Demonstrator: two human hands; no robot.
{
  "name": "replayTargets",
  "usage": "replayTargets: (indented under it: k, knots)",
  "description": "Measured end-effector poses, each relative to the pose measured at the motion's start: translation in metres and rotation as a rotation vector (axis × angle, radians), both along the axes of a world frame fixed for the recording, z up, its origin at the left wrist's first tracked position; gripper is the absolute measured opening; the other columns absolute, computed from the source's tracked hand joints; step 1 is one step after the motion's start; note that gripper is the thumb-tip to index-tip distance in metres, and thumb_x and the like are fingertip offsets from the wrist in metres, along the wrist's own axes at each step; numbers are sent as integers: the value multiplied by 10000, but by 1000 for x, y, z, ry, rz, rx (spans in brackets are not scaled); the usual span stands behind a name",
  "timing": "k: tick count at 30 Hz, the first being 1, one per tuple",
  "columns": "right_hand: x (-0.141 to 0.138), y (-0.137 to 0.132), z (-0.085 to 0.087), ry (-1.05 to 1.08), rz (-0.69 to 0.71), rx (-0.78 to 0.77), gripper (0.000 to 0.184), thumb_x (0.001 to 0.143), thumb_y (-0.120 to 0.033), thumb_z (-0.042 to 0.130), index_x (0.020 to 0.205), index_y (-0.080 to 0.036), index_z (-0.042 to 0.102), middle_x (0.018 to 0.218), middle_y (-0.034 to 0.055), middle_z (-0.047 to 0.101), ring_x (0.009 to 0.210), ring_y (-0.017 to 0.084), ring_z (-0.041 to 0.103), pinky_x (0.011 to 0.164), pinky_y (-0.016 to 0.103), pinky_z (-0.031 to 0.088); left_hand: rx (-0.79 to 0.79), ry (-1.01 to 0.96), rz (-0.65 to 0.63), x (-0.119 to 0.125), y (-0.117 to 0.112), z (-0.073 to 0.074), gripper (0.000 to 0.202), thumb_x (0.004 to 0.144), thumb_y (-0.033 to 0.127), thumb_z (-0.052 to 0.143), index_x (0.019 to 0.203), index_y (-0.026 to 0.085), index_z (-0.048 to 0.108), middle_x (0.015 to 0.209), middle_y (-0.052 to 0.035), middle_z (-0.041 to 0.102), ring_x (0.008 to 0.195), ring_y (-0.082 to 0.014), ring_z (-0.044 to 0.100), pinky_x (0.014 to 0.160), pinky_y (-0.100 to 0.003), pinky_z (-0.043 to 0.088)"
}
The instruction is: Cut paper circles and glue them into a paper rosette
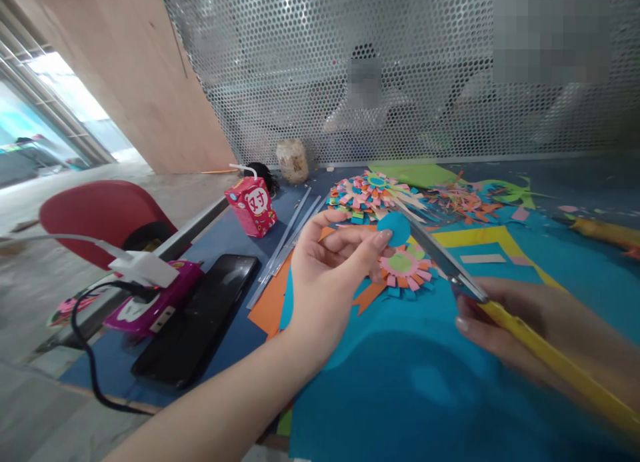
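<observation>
Left hand [327, 269]: fingers clamped on blue disc [399, 227]. Right hand [550, 322]: fingers clamped on yellow-handled metal tool [443, 257], near disc. Fringed paper flower [403, 265] lies on blue sheet [380, 402].

"What's in your left hand [325, 269]?"
"I see its thumb and fingers pinching a blue disc [397, 227]."
"And your right hand [543, 309]?"
"I've got it around a yellow-handled tool [517, 329], the metal end near the disc."
"Around the left fingers?"
"One paper flower [401, 263] just below their tips, more flowers [367, 192] beyond; drink box [254, 207] and phone [197, 322] off to their left."
</observation>
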State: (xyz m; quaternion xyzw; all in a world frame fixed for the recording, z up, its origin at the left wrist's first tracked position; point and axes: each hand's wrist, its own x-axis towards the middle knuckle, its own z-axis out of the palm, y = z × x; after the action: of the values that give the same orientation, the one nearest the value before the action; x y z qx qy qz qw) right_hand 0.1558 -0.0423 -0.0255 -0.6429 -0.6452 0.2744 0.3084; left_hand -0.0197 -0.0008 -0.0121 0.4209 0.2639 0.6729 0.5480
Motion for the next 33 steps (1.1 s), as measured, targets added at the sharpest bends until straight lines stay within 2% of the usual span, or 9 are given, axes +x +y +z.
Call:
replayTargets:
  k: [3, 5, 9, 12, 15, 19, 23, 29, 33]
  knots:
    - [7, 6, -7, 64, 76, -24, 356, 598, -564, 605, 555, -225, 510, 507, -28, 476, 436, 113, 437, 368, 189, 373, -10, 22, -13, 1, 0, 0, 314, 686, 87, 698, 854, 180, 449, 603, 47, 659, 493, -78, 595, 421, -152, 482]
    - [9, 8, -9, 87, 87, -41, 353, 603, -558, 617, 570, -223, 511, 510, -34, 470, 431, 105, 422, 369, 184, 370, -6, 25, -16, 0, 0, 0, 306, 687, 89, 697, 853, 179, 456, 608, 45, 658, 497, -81, 594, 407, -154, 478]
    - [7, 7, -6, 128, 72, -137, 353, 600, -548, 614, 577, -215, 499, 497, -55, 409, 391, 75, 327, 351, 181, 313, -1, 22, -16, -1, 0, 0, 287, 690, 98, 697, 840, 179, 466, 603, 48, 653, 482, -75, 580, 408, -157, 476]
    - [3, 3, 0, 158, 48, -154, 342, 581, -527, 603, 555, -209, 480, 493, -58, 389, 400, 75, 326, 377, 189, 316, -6, 0, -8, -1, 0, 0, 286, 685, 109, 704, 839, 176, 473, 606, 48, 658, 455, -62, 559, 407, -156, 467]
    - [0, 0, 4, 104, -9, -124, 325, 596, -514, 564, 556, -209, 460, 479, -66, 361, 372, 65, 289, 362, 193, 254, 1, -27, 19, -2, 1, -1, 290, 688, 128, 708, 856, 179, 476, 631, 44, 668, 440, -54, 545, 400, -156, 459]
    - [-1, -1, 6, 54, 21, -196, 359, 580, -560, 548, 569, -214, 452, 462, -74, 322, 343, 65, 255, 335, 200, 196, 11, -19, 51, -2, 2, 0, 298, 700, 132, 696, 868, 188, 456, 648, 46, 668, 416, -50, 536, 412, -168, 463]
    - [0, 2, 2, 78, -6, -124, 345, 600, -537, 550, 581, -205, 458, 509, -66, 336, 389, 66, 272, 373, 193, 216, 12, 16, 42, -2, 2, 1, 326, 692, 109, 687, 860, 201, 423, 623, 59, 653, 404, -58, 536, 407, -172, 464]
    - [7, 7, -7, 98, 140, -101, 334, 626, -509, 576, 569, -213, 431, 464, -82, 331, 324, 60, 249, 340, 201, 247, 67, 51, 35, -1, 1, 2, 340, 691, 67, 675, 842, 204, 403, 626, 60, 649, 429, -62, 550, 415, -173, 473]
    - [8, 6, -6, 27, 92, -59, 358, 654, -538, 558, 584, -208, 438, 500, -65, 362, 377, 69, 285, 342, 187, 247, 57, 45, 38, -1, 0, 3, 327, 699, 69, 669, 824, 202, 398, 614, 59, 645, 418, -58, 540, 410, -171, 471]
